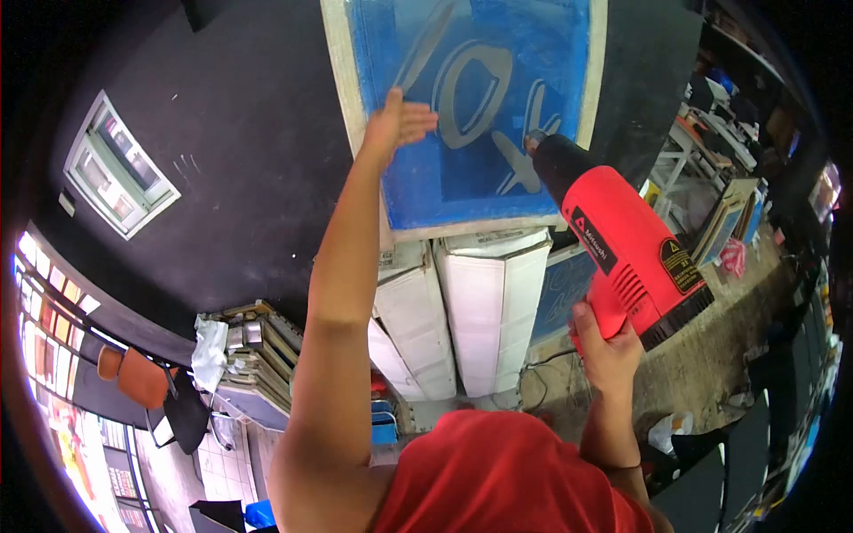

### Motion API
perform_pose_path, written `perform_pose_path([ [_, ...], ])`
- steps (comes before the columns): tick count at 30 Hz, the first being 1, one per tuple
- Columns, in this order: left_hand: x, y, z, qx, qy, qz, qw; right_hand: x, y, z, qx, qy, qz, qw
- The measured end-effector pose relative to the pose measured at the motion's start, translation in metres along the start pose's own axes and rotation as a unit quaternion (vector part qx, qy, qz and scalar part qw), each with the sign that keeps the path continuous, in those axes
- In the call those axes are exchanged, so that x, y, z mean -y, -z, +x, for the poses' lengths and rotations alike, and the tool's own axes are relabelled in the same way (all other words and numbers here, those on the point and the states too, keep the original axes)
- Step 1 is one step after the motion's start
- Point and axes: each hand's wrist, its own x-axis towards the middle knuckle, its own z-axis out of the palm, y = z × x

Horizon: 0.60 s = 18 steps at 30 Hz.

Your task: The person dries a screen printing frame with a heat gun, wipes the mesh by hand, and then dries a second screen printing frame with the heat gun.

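A red heat gun [622,240] with a black nozzle end is gripped by its handle in my right hand [609,355]. Its metal tip points at the lower right of a blue screen-printing frame [498,209], close over the mesh. Pale letter shapes show in the blue coating, and a light wooden border runs round it. My left hand [398,124] is raised at the frame's left side, fingers stretched out and overlapping the mesh in this view. It holds nothing.
Tall white cartons [493,311] stand under the frame. Stacked screen frames [258,355] are at lower left, near an orange chair [138,377]. More frames lean beside a cluttered table [702,147] on the right. A power cord [549,357] hangs by the cartons.
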Motion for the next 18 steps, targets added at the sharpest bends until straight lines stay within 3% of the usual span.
perform_pose_path([
  [2, 0.044, 0.0, -0.024, 0.024, 0.074, -0.005, 0.997, -0.004, 0.008, -0.004, -0.018, -0.011, -0.033, 0.999],
  [6, 0.182, 0.004, -0.072, -0.012, 0.218, 0.014, 0.976, 0.014, 0.01, -0.003, -0.001, -0.011, -0.004, 1.0],
  [8, 0.218, 0.014, -0.102, 0.043, 0.278, 0.108, 0.954, 0.015, 0.012, -0.002, 0.015, -0.024, -0.011, 1.0],
  [9, 0.209, 0.017, -0.101, 0.041, 0.278, 0.107, 0.954, 0.015, 0.013, -0.002, 0.016, -0.024, -0.011, 1.0],
  [11, 0.161, 0.019, -0.1, 0.031, 0.103, 0.357, 0.928, 0.012, 0.013, -0.003, 0.034, -0.026, 0.006, 0.999],
  [12, 0.119, 0.012, -0.1, -0.004, 0.073, 0.259, 0.963, 0.013, 0.012, -0.005, 0.039, -0.028, 0.005, 0.999],
  [15, 0.007, 0.015, -0.066, -0.013, 0.026, 0.145, 0.989, 0.017, 0.009, -0.007, 0.029, -0.041, 0.012, 0.999],
  [18, -0.021, 0.013, -0.023, -0.004, -0.035, 0.061, 0.998, 0.022, 0.011, -0.01, 0.038, -0.059, -0.002, 0.997],
])
